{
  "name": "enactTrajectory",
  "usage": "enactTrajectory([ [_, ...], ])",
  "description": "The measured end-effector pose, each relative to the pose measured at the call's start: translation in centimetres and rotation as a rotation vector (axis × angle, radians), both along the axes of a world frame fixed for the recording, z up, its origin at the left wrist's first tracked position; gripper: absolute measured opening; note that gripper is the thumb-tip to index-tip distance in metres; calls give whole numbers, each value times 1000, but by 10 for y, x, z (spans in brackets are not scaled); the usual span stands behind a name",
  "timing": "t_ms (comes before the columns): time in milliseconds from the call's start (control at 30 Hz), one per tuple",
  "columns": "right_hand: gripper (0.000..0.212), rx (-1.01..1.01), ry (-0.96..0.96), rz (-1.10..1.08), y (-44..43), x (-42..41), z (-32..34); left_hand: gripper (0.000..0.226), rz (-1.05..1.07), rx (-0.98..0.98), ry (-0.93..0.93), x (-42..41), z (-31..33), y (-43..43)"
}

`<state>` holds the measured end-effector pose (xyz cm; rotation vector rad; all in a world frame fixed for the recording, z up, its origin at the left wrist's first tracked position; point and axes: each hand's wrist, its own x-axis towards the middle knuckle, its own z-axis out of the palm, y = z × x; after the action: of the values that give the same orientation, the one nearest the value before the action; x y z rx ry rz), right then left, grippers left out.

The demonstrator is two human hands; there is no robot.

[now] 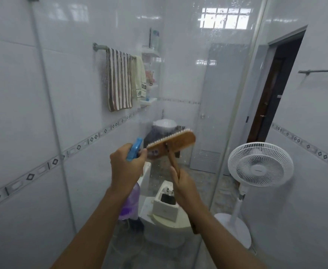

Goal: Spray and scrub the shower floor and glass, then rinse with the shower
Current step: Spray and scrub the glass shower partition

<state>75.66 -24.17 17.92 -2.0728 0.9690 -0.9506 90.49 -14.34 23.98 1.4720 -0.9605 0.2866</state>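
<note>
Brush [175, 143] in R hand [182, 186], sprayer [135, 150] in L hand [125, 167].

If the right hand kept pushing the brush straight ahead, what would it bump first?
Most likely the clear glass shower panel. The right hand points the wooden scrub brush bristles-first at it; the wet glass looks very close, though depth is hard to judge.

The left hand [127, 167] hides the neck of the purple spray bottle with blue trigger [130, 202], and items on the white corner shelves [149, 74] are too blurred to identify.
</note>
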Motion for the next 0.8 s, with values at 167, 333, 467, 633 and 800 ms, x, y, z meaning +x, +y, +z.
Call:
enactTrajectory([
  [167, 42, -158, -211, -58, -23, -14, 114, 16, -146, 66, 28, -17, -6, -19],
  [333, 39, -179, -237, -45, -37, -49, 176, 36, -338, 214, 303, -44, -13, -41],
  [467, 40, -149, -183, -34, -39, -68, 172, 25, -358, 173, 268, -62, -7, -46],
  [633, 39, -196, -200, -94, -44, -75, 158, 29, -267, 126, 190, -60, 2, -51],
  [800, 34, -161, -215, -95, -35, -72, 78, 37, -189, 6, 124, -55, 5, -50],
])
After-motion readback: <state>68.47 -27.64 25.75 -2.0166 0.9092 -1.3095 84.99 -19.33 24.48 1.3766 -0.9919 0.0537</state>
